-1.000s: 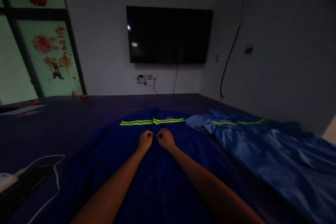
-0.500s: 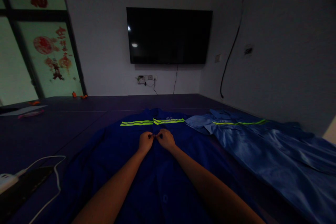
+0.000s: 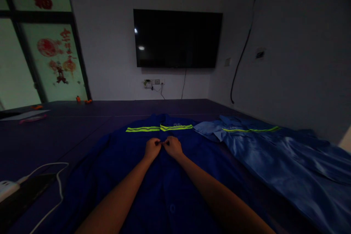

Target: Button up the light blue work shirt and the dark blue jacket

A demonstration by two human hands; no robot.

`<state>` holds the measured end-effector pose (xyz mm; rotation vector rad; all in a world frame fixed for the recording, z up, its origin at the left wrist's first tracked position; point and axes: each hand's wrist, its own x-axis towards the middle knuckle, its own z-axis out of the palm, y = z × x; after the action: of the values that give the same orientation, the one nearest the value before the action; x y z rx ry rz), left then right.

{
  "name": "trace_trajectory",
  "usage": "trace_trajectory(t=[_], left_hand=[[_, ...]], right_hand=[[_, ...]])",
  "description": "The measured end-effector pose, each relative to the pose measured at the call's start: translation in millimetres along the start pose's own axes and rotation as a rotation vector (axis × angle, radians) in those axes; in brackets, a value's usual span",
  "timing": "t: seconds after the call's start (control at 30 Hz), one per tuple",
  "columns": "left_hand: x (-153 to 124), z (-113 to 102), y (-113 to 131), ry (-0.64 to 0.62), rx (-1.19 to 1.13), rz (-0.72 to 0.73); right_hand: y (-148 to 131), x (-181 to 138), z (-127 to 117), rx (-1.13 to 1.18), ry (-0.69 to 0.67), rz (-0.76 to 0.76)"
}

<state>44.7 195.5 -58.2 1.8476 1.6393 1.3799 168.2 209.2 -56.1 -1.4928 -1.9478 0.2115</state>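
pinching the front opening of a dark-blue cloth work jacket (image 3: 166, 179) with left hand (image 3: 153, 148) and right hand (image 3: 172, 147), just below its yellow-green reflective stripes (image 3: 143, 129). holding the fingers narrow, with tips almost together — too dark to tell exactly which bit of cloth. with the jacket lying spread, front up, beneath both hands on a dark purple flat surface (image 3: 82, 128), collar end toward a flat black wall-mounted television (image 3: 177, 38). to the right, touching the jacket's edge — a shiny lighter-blue garment (image 3: 263, 164) with a thin yellow-green stripe (image 3: 236, 130). at near left, a looping white cable (image 3: 60, 187).
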Motion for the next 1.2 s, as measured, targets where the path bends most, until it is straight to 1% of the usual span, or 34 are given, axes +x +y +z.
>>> trace_trajectory(t=[0.23, 0.47, 0.67, 0.87, 1.03, 1.2], left_hand=[[-1, 0, 1, -0.045, 0.058, 0.089], [-1, 0, 1, -0.060, 0.053, 0.174], [-3, 0, 2, -0.059, 0.108, 0.157], [-3, -1, 3, -0.064, 0.141, 0.149], [-2, -1, 2, -0.070, 0.149, 0.151], [-2, 0, 1, -0.065, 0.154, 0.160]], right_hand=[[-1, -1, -1, -0.043, -0.018, 0.012], [-1, -1, -1, -0.016, -0.005, 0.023], [2, 3, 0, 0.079, 0.024, -0.001], [9, 5, 7, 0.185, 0.055, -0.052], [15, 6, 12, 0.227, 0.066, -0.086], [17, 8, 14, 0.244, 0.069, -0.082]])
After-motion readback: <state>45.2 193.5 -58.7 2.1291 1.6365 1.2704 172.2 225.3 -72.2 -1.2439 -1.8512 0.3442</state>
